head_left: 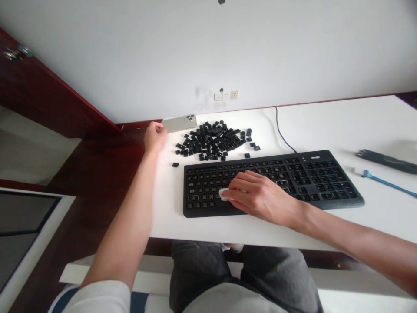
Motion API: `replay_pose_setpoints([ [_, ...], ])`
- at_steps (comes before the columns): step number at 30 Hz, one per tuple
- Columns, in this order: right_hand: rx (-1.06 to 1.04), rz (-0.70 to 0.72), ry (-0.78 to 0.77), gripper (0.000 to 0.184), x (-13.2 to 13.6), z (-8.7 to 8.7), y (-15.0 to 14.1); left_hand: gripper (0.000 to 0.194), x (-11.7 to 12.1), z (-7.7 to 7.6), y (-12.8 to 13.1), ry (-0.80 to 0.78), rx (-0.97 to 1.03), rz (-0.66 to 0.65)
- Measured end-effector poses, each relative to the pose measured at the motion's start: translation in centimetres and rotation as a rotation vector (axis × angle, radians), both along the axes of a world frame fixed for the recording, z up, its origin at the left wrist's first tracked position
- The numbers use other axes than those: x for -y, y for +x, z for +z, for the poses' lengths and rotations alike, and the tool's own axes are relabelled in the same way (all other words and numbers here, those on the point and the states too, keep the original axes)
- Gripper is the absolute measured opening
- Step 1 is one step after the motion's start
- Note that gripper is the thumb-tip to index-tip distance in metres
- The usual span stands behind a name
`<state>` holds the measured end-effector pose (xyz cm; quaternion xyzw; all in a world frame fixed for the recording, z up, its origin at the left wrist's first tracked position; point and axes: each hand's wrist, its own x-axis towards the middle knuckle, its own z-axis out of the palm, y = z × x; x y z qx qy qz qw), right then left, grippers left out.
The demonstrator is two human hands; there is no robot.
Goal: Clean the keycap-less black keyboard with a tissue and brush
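A black keyboard (pixel 257 208) with its keycaps off lies on the white desk. Over its middle is my right hand (pixel 257 193), closed in a pinch around a small white wad (pixel 223 194), which looks like tissue or cotton. The wad touches the bare key sockets left of the middle. Up at the desk's left back corner, my left hand (pixel 155 136) has its fingers curled at the left end of a pale phone (pixel 178 124), which lies camera side up. Behind the keyboard is a loose pile of black keycaps (pixel 213 141), several scattered around it.
To the right lie a blue-handled brush (pixel 387 183) and a long black object (pixel 389 160). The keyboard's cable (pixel 282 132) runs to the back edge by the wall. Wall sockets (pixel 226 95) sit above the desk. A dark red door (pixel 58 87) stands at the left.
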<state>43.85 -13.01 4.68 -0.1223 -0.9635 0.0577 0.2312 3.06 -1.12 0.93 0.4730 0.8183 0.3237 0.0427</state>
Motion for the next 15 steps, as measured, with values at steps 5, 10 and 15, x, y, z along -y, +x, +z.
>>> replay_pose_setpoints([
  [5, -0.097, -0.219, -0.038, 0.018, 1.2, -0.3, 0.3, 0.018, 0.3, -0.2, -0.1, 0.007, 0.014, -0.018],
  [10, -0.341, -0.487, -0.086, 0.02, 2.7, -1.0, 4.1, 0.022, 0.6, -0.1, 0.1, -0.033, -0.009, -0.024],
  [15, -0.352, -0.752, -0.065, 0.017, 1.8, 1.1, 10.9, 0.027, 0.9, 0.2, 0.0, -0.044, 0.002, -0.052],
])
